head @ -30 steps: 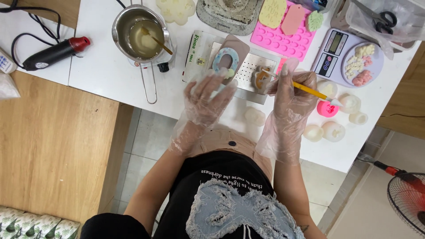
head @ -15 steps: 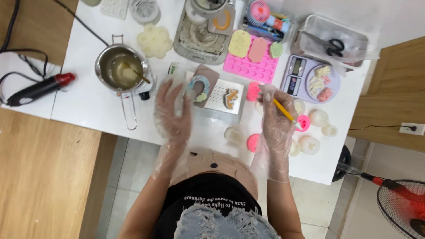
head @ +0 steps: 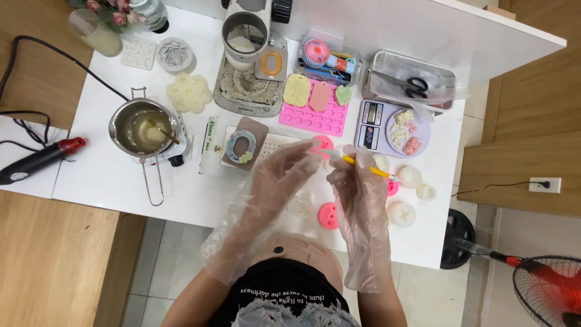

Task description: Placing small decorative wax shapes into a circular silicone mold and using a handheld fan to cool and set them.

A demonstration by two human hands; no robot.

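Note:
Both my hands wear loose clear plastic gloves over the white table [head: 109,175]. My right hand [head: 357,188] grips a thin yellow stick tool [head: 369,169] that points right toward small white and pink round moulds [head: 402,212]. My left hand [head: 281,181] is raised beside it, fingertips meeting the right hand near a small pale piece; what it pinches is blurred. A pink round mould [head: 328,216] lies between my hands. Just left of my left hand, a brown board carries a ring-shaped grey piece [head: 241,145].
A steel pot of melted wax [head: 142,130] on a small burner stands at the left, a heat gun [head: 36,160] beyond it. Behind are a pink silicone mould tray [head: 315,112], a scale with pieces [head: 393,130], a clear box with scissors [head: 414,82], and a floor fan [head: 544,290].
The view has pulled back and shifted, showing more of the table. My hands have come together in front of me, away from the board, with the yellow stick still in my right hand.

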